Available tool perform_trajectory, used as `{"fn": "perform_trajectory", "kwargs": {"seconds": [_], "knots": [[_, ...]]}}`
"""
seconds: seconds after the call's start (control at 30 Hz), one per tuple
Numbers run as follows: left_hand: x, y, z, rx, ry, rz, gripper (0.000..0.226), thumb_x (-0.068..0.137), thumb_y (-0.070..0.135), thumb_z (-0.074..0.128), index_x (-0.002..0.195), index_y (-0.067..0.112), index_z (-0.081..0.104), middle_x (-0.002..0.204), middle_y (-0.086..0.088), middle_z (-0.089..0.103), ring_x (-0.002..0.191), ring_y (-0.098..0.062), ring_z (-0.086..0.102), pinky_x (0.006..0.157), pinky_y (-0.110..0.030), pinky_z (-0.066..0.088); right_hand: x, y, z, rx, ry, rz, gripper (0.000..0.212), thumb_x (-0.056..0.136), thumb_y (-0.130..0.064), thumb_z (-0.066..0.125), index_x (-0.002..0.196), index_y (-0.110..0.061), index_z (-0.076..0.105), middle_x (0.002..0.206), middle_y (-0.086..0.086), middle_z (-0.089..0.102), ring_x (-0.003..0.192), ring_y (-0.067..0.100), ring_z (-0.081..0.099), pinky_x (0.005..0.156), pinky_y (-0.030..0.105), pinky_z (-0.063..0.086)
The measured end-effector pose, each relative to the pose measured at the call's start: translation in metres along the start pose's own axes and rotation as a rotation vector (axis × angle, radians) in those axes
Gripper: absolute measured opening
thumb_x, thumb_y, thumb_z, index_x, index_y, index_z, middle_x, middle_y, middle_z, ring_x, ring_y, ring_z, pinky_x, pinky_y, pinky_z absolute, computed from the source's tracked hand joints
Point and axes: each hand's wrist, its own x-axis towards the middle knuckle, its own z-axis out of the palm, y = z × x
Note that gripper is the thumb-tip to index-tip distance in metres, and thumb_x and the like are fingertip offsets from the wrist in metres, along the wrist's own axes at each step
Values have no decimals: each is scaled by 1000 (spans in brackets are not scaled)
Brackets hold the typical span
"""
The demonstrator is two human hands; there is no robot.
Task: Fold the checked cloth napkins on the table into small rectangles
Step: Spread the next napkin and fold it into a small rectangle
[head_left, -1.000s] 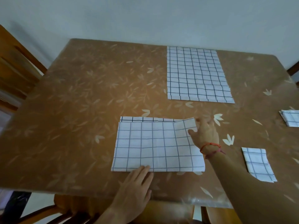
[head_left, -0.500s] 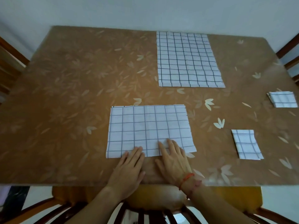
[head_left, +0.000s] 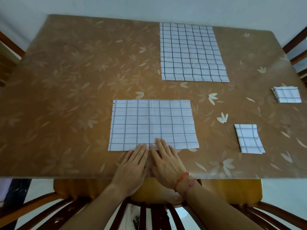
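I press my left hand (head_left: 132, 166) and right hand (head_left: 166, 161), fingers flat and spread, on the half-folded napkin's (head_left: 152, 125) near edge; next, I judge, folding it left-to-right.

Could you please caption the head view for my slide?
Both hands flat on the near napkin's front edge; two folded napkins lie right.

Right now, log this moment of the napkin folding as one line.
step: pressing near edge | left hand: flat, fingertips on half-folded napkin | right hand: flat, same | folded small napkins: two at right | unfolded napkin: far side
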Motion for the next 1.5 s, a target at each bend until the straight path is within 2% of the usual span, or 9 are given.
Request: {"fn": "perform_trajectory", "kwargs": {"seconds": [0.17,0.37,0.63,0.7,0.83,1.13,1.2,1.37,1.5], "knots": [[-13,-11,-2,-3,-15,-101,60,99,39,27,144,3,41,153,-12,37,144,-23,30,115,-41,29,-1,2,7,-38,-44,41,67,88,-47,33,139,-7,48,149,22,39,137,37,38,102,52,44],[-39,-40,-9,20,-31,-325,63,97,41,26,142,0,43,150,-16,40,140,-27,36,109,-48,39,7,-13,3,-43,14,29,64,87,-41,39,137,-2,47,147,23,40,136,38,39,105,53,41],[-42,-42,-6,14,-29,-337,62,99,40,21,143,2,41,151,-16,38,141,-27,35,110,-43,30,27,-56,16,-9,-57,-126,79,90,-50,3,152,0,12,161,16,6,149,30,3,120,49,12],[-43,-42,-6,3,-29,-343,62,98,39,21,144,2,41,152,-16,36,142,-26,34,110,-43,30,24,-54,20,-16,-89,-106,79,91,-51,4,152,-2,5,161,15,-1,149,29,-3,121,49,9],[-43,-44,-7,-11,-25,-351,64,97,40,20,146,4,38,155,-13,32,144,-23,28,113,-43,27,7,-33,20,7,-40,-23,73,99,-47,31,152,-1,12,161,16,6,149,31,3,119,51,15],[-41,-43,-10,-41,-45,-363,66,96,43,19,151,8,29,160,-7,20,148,-19,16,117,-39,17,-45,47,17,38,-86,276,88,84,-59,-2,154,-5,0,162,10,-6,149,23,-8,121,46,1],[-41,-42,-11,-49,-50,-368,65,96,41,23,151,7,28,160,-7,20,148,-18,16,117,-39,17,-50,58,16,48,-83,330,88,84,-58,-2,154,-6,-2,162,9,-6,149,23,-9,120,45,-1],[-40,-41,-14,-71,-72,-368,62,99,40,28,152,8,25,161,-7,17,148,-18,12,118,-37,11,-57,67,10,85,-63,385,75,99,-50,24,153,-6,-3,162,7,-7,149,20,-10,120,45,-3],[-37,-37,-19,-105,-50,-389,59,99,36,36,148,4,33,159,-14,24,147,-24,19,117,-40,18,-57,71,4,109,-30,378,79,92,-56,14,154,-6,11,162,8,7,149,22,5,120,45,10]]}}
